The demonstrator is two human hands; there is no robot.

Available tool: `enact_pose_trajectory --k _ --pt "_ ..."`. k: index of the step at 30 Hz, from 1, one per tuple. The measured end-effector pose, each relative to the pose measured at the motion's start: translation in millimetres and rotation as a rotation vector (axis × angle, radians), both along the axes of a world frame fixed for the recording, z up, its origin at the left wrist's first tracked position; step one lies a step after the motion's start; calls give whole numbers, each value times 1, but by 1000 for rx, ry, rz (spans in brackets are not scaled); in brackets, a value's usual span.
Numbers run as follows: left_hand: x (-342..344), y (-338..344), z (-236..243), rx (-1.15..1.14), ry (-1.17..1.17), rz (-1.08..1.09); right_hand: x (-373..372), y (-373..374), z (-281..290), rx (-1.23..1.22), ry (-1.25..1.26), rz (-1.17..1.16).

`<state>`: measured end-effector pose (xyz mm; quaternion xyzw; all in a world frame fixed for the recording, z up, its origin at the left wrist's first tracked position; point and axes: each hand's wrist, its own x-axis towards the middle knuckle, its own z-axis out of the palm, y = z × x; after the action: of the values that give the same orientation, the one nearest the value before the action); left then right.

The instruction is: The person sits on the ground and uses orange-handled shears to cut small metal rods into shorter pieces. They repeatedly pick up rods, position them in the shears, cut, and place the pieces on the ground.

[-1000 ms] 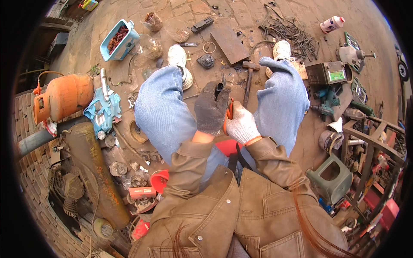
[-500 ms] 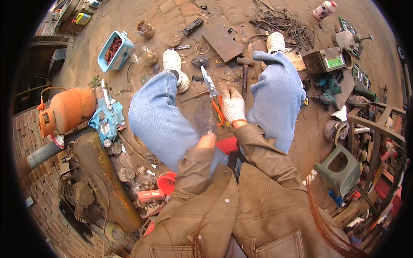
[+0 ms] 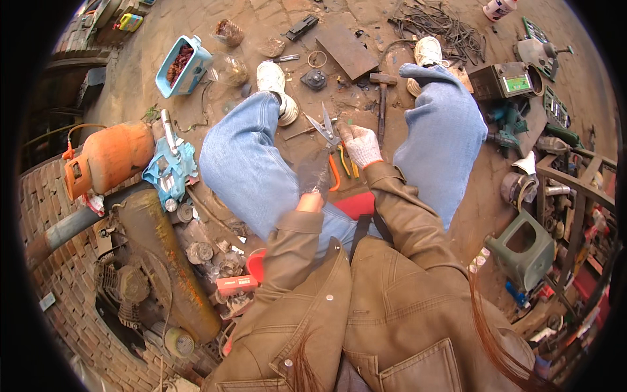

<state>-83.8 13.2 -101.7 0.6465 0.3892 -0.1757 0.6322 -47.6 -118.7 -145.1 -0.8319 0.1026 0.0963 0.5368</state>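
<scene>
My left hand (image 3: 313, 174), in a dark glove, grips a pair of shears (image 3: 326, 130) with orange handles. Their blades point away from me and stand apart. Close by on the right is my right hand (image 3: 362, 145), in a white knit glove, its fingers pinched together near the blades. Whatever those fingers hold is too small to make out. Below them, between my legs, shows a second tool with yellow-and-orange handles (image 3: 349, 161). A hammer (image 3: 383, 104) lies just beyond my right hand, and a dark metal part (image 3: 315, 80) sits farther off.
A flat metal plate (image 3: 346, 52) and a ring (image 3: 317, 59) lie ahead, near coiled cables (image 3: 437, 29). On the left are a blue tub (image 3: 196, 69), an orange gas cylinder (image 3: 117, 157) and a rusty cylinder (image 3: 166, 268). At right stand a battery (image 3: 493, 83) and a green stool (image 3: 522, 251).
The shears' blades have opened from closed together. My right hand has shifted slightly right, away from the handles. The whole view has moved a little.
</scene>
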Motion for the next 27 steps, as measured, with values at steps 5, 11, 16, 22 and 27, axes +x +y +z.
enact_pose_trajectory --k 5,11,16,22,27 --pt "1 -12 -28 -62 -125 162 -11 0 19 -336 -364 -84" --pt "-15 -46 -62 13 -94 -64 -49 -6 -1 20 237 4" --pt "-4 -53 -51 42 45 186 -39 2 -25 -229 237 -165" --pt "40 -49 -56 549 99 -226 -12 -4 -81 327 201 -27" --pt "108 -38 -89 815 -357 -334 3 -3 -132 876 487 -294"
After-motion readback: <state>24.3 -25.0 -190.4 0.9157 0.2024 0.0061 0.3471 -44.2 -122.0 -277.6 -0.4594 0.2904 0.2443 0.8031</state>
